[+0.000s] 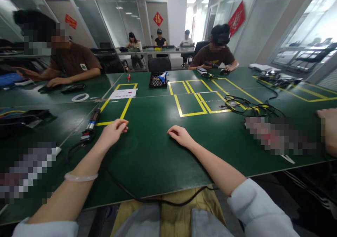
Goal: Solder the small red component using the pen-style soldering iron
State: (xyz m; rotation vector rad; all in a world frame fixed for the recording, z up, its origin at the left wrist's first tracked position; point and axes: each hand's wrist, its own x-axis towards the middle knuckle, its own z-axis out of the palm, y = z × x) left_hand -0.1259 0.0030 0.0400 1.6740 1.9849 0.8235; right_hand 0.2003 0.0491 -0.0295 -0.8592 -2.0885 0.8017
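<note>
My left hand (116, 130) is closed in a pinch over the green table (147, 159). A small orange thing (126, 122) shows at its fingertips, too small to name. A pale bracelet (81, 177) circles that wrist. Just left of this hand lies a black and silver cylindrical tool (91, 123) with a black cable, its kind unclear. My right hand (181, 136) rests at the table's middle, fingers curled in and nothing visible in them. Yellow tape outlines (181, 114) lie beyond both hands, and a white paper sheet (123, 93) sits across the left outline.
A black tray (158, 85) with small parts and something blue stands farther back. Coiled black cables (237, 105) lie at the right. A tape roll (80, 97) is at the left. People sit around the table; another person's hand (330, 128) reaches in at the right edge.
</note>
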